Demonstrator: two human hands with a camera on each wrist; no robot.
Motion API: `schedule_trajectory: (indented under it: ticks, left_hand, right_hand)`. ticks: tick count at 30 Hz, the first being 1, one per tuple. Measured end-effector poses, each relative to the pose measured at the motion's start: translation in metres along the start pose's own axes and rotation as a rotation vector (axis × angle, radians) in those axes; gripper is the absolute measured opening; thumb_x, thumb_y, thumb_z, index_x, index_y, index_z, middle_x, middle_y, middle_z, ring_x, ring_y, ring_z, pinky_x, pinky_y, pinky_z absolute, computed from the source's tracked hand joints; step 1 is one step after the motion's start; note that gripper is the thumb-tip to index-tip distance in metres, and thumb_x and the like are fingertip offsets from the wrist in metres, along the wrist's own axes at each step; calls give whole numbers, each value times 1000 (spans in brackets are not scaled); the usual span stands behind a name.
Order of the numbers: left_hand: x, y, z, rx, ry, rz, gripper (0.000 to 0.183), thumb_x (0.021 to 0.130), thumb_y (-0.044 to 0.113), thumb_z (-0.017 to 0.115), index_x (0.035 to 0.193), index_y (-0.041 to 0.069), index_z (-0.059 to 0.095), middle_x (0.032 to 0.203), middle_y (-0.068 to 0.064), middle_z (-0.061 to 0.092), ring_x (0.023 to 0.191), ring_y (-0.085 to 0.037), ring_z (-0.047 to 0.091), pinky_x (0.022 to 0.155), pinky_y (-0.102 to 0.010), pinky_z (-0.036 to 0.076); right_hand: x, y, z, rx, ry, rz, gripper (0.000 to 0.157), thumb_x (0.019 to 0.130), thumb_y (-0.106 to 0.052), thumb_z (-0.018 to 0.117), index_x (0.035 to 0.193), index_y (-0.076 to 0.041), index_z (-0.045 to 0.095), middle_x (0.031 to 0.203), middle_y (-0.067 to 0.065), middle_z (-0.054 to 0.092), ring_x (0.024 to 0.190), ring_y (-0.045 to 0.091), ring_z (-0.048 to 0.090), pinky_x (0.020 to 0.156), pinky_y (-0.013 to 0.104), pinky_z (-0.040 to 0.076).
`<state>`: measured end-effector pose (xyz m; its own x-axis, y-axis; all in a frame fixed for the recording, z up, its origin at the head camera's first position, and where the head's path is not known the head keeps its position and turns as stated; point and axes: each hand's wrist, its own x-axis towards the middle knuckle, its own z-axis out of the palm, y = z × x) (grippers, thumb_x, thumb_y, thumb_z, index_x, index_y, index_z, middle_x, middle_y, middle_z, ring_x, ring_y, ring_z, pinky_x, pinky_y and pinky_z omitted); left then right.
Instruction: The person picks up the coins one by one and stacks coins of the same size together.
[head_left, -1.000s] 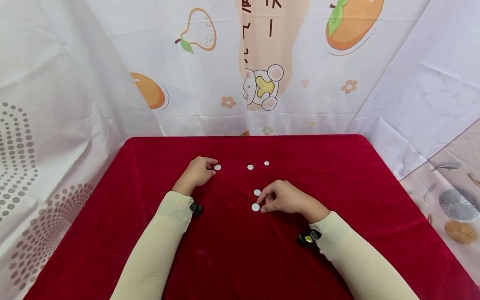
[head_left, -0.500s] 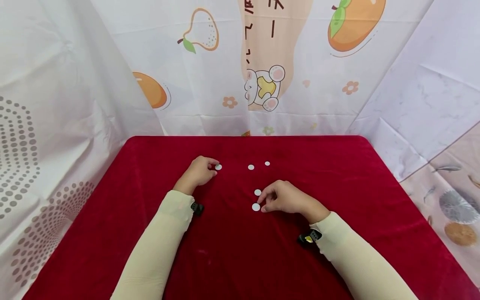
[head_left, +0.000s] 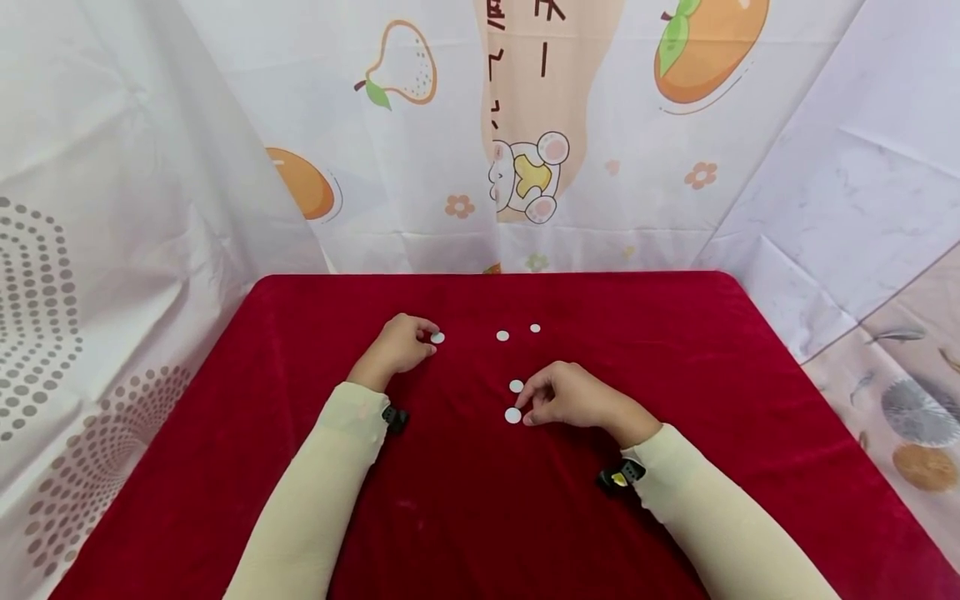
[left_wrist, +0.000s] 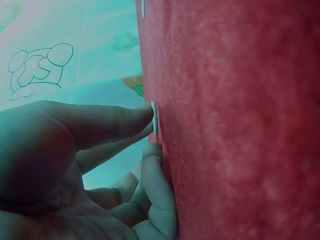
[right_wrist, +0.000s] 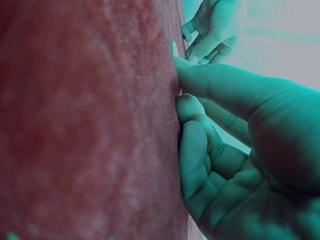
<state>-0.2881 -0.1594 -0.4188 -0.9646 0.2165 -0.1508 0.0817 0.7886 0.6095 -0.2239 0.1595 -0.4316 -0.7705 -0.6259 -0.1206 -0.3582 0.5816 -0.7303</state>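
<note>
On the red cloth lie several flat, round white discs. My left hand [head_left: 402, 343] reaches in at the far left, its index fingertip at the upper left rim of a white disc [head_left: 438, 337] and the thumb close beside it. In the left wrist view the disc [left_wrist: 154, 118] lies on the cloth at the thumb tip; the index tip is partly hidden. My right hand [head_left: 572, 395] rests lower down, the index fingertip at the right edge of the nearest white disc [head_left: 513, 415] and the thumb next to it. Its other fingers are bent under the palm.
Another white disc [head_left: 516, 386] lies just beyond the right index finger. Farther back are a white disc [head_left: 502, 336] and a smaller-looking one [head_left: 535, 328]. The red-covered table [head_left: 450, 517] ends at the printed white curtain [head_left: 420, 167].
My left index fingertip has come down from just beyond the left disc onto its edge. My right hand and the discs show hardly any movement; the head view shifts slightly.
</note>
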Motion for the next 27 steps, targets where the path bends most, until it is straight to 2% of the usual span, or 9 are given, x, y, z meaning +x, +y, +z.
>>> schedule_trajectory:
  ticks: [10, 19, 27]
  left_hand:
    - [1, 0, 1, -32, 10, -31, 32, 95, 14, 73, 127, 10, 72, 134, -19, 61, 121, -34, 56, 100, -48, 53]
    - [1, -3, 2, -35, 7, -58, 23, 93, 15, 76, 116, 12, 75, 133, -18, 61, 121, -34, 56, 95, -47, 54]
    - [2, -3, 1, -27, 4, -65, 20, 93, 15, 77, 113, 11, 76, 129, -16, 63, 115, -33, 58, 92, -45, 54]
  right_hand:
    - [0, 2, 0, -3, 8, 4, 12, 85, -19, 87, 94, -25, 81, 68, -6, 67, 61, 9, 56, 61, 27, 49]
    - [0, 1, 1, 0, 1, 0, 12, 84, -19, 87, 93, -25, 81, 67, -6, 66, 61, 9, 55, 60, 26, 48]
    - [0, 2, 2, 10, 3, -7, 13, 84, -18, 87, 93, -25, 81, 67, -4, 66, 61, 10, 56, 61, 26, 48]
